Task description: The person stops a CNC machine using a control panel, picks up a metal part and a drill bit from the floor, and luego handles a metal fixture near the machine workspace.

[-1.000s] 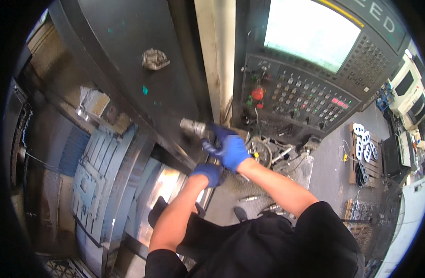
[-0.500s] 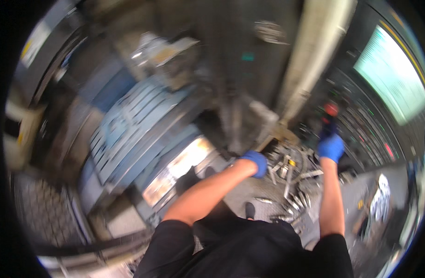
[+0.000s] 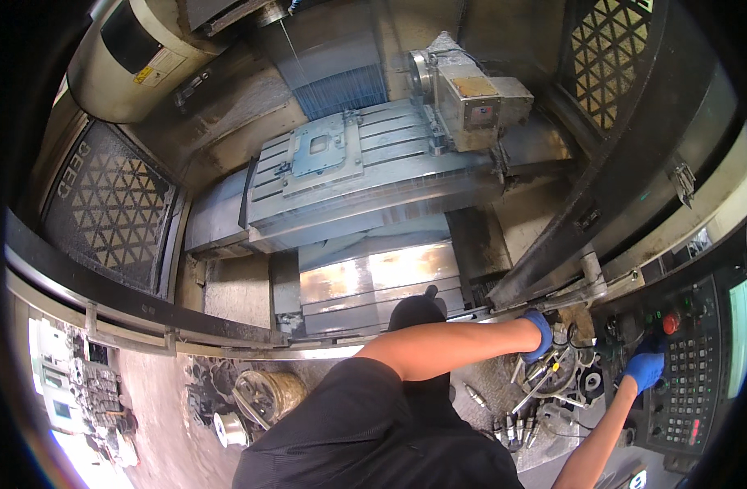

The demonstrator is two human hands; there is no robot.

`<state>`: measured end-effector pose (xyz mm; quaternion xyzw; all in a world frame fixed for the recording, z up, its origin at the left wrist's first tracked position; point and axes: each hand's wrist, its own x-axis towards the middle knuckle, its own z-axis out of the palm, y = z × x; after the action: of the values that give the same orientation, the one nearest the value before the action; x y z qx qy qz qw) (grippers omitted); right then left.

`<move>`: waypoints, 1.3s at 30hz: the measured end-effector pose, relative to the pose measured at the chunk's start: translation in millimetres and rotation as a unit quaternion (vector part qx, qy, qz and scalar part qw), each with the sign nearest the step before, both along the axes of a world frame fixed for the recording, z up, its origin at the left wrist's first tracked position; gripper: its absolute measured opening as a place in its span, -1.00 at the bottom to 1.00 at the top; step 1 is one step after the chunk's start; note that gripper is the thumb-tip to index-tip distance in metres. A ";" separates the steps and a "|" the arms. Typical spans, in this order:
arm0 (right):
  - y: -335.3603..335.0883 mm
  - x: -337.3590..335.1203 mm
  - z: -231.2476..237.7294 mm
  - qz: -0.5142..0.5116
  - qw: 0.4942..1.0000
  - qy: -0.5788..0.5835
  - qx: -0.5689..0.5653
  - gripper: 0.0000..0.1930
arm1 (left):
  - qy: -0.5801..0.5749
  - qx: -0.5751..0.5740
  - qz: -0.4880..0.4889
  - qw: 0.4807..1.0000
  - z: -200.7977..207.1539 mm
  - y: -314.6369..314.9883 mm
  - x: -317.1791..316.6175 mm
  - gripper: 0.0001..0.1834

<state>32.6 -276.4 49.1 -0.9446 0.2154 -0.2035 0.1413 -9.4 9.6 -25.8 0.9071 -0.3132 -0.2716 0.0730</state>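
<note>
My right hand (image 3: 646, 368), in a blue glove, is at the left side of a dark control panel (image 3: 689, 399), just below a red round button (image 3: 671, 324). Its fingers blend into the dark panel, so whether they press or grip something is unclear. Stretched across to the right, my left hand (image 3: 536, 336), also gloved in blue, is beside the lower end of the machine's door frame (image 3: 544, 273), above a cluster of tools (image 3: 553, 371). Its fingertips are turned away from view. Inside the machine, a light-blue plate (image 3: 319, 145) with a square opening lies on the slotted table (image 3: 390, 175).
A boxy metal unit (image 3: 475, 106) stands on the table's right end. The machine's front sill (image 3: 251, 352) runs before me. Several tool holders (image 3: 516, 428) stand at lower right; a round bin (image 3: 272, 395) is at lower left. Part of a lit screen (image 3: 740, 334) shows far right.
My view has swung left and sharpened, bringing the whole machine interior into sight. The panel now sits lower at the right. Both hands remain near the panel and door frame.
</note>
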 end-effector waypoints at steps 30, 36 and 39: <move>-16.1 8.1 -13.8 0.045 0.997 -0.055 -0.022 -0.54 | 0.000 0.009 -0.022 1.000 -16.8 -2.9 4.2 -0.65; -4.0 5.2 -5.3 0.032 0.998 -0.040 -0.020 -0.54 | -0.012 0.021 -0.042 0.999 -24.3 -4.6 7.1 -0.61; 31.5 -6.4 17.6 0.005 0.999 -0.013 -0.030 -0.53 | 0.001 0.038 -0.045 0.998 -8.8 21.0 1.5 -0.59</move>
<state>26.2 -244.8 66.7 -0.9467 0.2032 -0.2211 0.1168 -7.9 30.6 -34.6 0.8938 -0.3430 -0.2876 0.0265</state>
